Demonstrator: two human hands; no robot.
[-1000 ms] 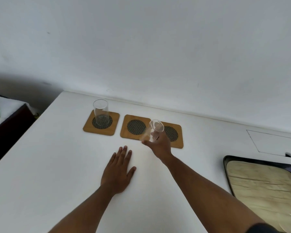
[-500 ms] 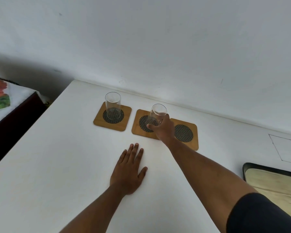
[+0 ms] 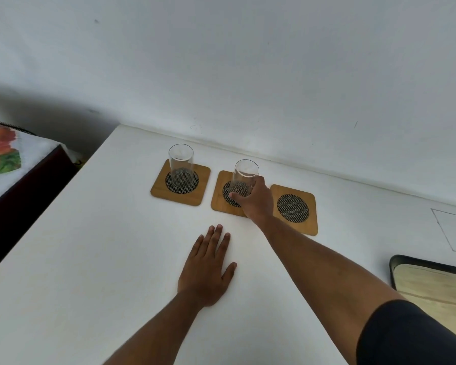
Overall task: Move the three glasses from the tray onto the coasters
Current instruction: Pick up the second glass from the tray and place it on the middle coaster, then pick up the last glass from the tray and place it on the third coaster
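Head view: our right hand (image 3: 256, 200) wraps its fingers around the second glass (image 3: 244, 179), upright, mouth up, on the middle coaster (image 3: 220, 197). Our left hand (image 3: 207, 270) lies flat, fingers together, on the table (image 3: 90, 259). The tray (image 3: 391, 272) is cut off at right.

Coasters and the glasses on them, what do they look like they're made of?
Coasters: probably bamboo or light wood, with a matte honey tone and faint grain; each has a dark round woven-looking inlay, material unclear. Glasses: clear, smooth and glossy, the inlay showing through; likely glass, possibly clear plastic.
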